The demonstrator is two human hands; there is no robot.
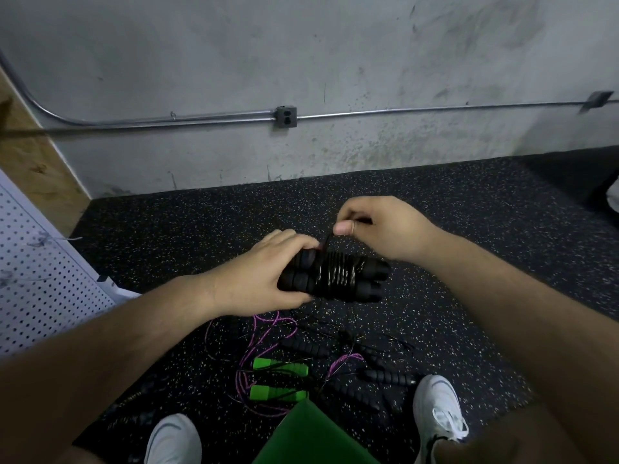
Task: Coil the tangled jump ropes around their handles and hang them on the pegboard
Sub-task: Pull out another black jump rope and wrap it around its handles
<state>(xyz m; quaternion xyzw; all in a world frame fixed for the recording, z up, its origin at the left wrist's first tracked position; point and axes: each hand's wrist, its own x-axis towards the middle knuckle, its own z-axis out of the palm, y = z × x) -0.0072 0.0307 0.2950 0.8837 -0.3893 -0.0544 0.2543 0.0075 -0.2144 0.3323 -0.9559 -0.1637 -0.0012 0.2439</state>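
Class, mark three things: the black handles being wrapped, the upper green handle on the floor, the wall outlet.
black handles point(372, 270), head view, bare right end.
upper green handle point(281, 366), head view, its middle.
wall outlet point(286, 117), head view, its face.

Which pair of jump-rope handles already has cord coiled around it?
The black pair gripped by the left hand, cord wound round its middle. The green handles and other black handles lie on the floor amid loose cord.
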